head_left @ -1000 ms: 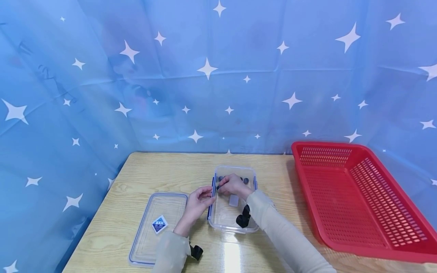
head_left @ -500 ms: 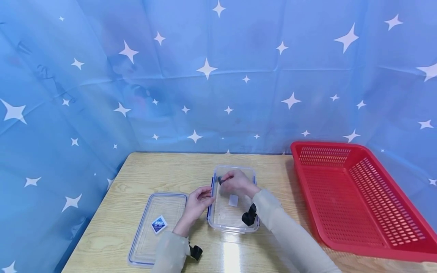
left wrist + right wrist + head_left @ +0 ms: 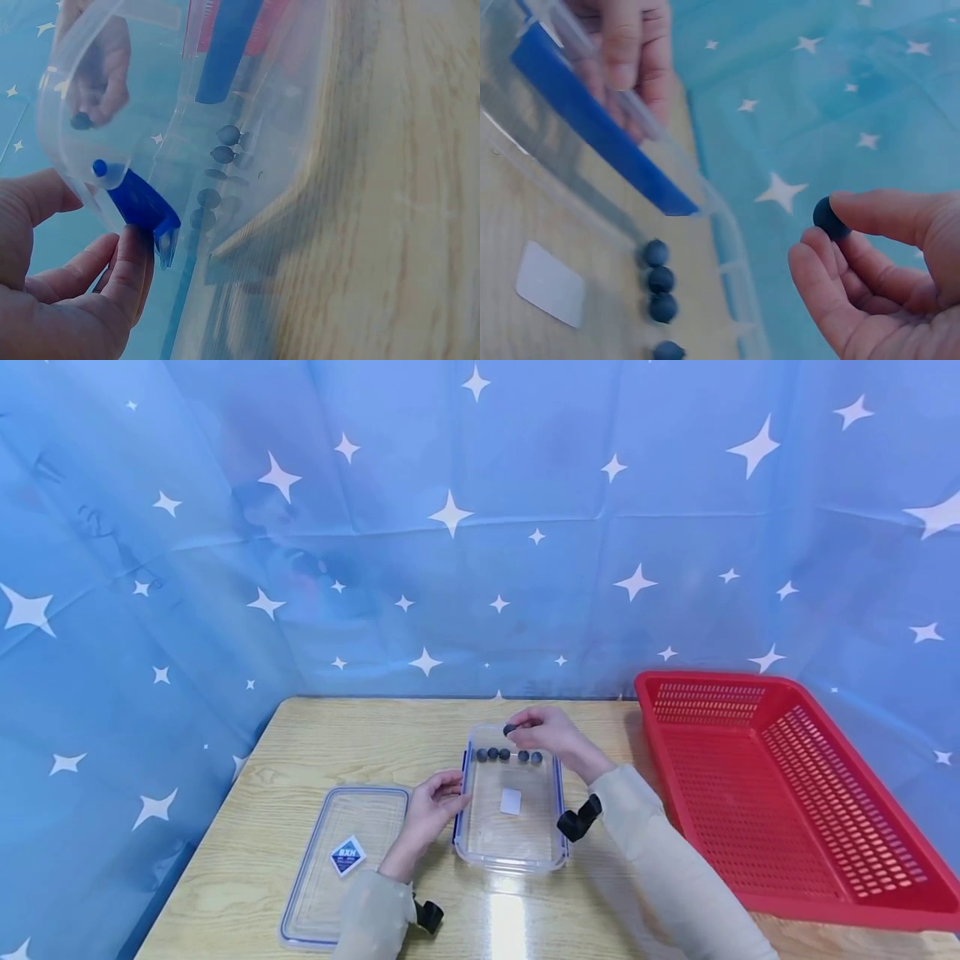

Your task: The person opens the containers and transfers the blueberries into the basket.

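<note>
A clear plastic food box (image 3: pixel 510 862) with blue side latches stands uncovered on the table. Inside, near its far wall, several dark blueberries (image 3: pixel 492 753) sit in a row with a gap; the right wrist view shows some of these blueberries (image 3: pixel 660 280) close together. My left hand (image 3: pixel 430 814) holds the box's left wall by the blue latch (image 3: pixel 142 199), thumb and fingers on either side. My right hand (image 3: pixel 551 731) is raised at the far end of the box. Between its thumb and fingers it pinches one blueberry (image 3: pixel 829 218).
The clear lid (image 3: pixel 318 893) with a blue seal and a diamond sticker (image 3: pixel 348 856) lies left of the box. A white square (image 3: pixel 511 802) is on the box's floor. A large red basket (image 3: pixel 757 810) stands on the right. Behind hangs a blue starred curtain (image 3: pixel 450 602).
My right hand has risen out of the box and moved right and away with a blueberry, uncovering the row. My left hand stays at the box's left wall.
</note>
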